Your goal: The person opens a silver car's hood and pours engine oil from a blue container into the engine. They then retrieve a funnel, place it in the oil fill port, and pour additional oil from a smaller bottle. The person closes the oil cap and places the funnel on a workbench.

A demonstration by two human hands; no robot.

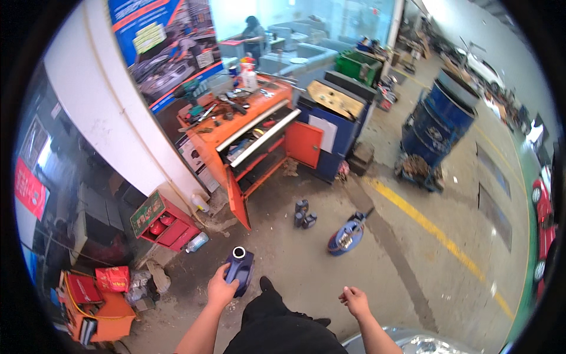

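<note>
— Down at the lower edge, what is the left hand (222,290) doing?

— It is reaching forward off a bare forearm that is coming up from the bottom edge, and it is gripping a dark blue jug (239,270). The fingers are wrapping round the jug's lower side, so they are holding it rather than spreading wide.

— Where is the jug sitting relative to those fingers?

— It is rising just ahead of the knuckles, with its round open mouth pointing up toward the camera. The body is tilting slightly away from the person, above the concrete floor (295,259).

— And the right hand (355,301)?

— It is hanging free, well apart from the jug, with the forearm angling in from the lower right. The fingers are curling loosely inward and are gripping nothing; how far they are closing is hard to tell at this size.

— What is lying about them?

— A blue round device with a hose (346,236) is resting on the floor ahead, between the two hands and further out. Near it, small dark containers (303,213) are standing in a cluster. Beyond them an orange tool cart (250,133) is standing with its drawers pulled out and its doors swinging open, tools littering its top. A small red cabinet (165,223) is leaning by the white wall on the left, and blue drums (439,121) are standing far right, beside a yellow floor line (430,227).
</note>
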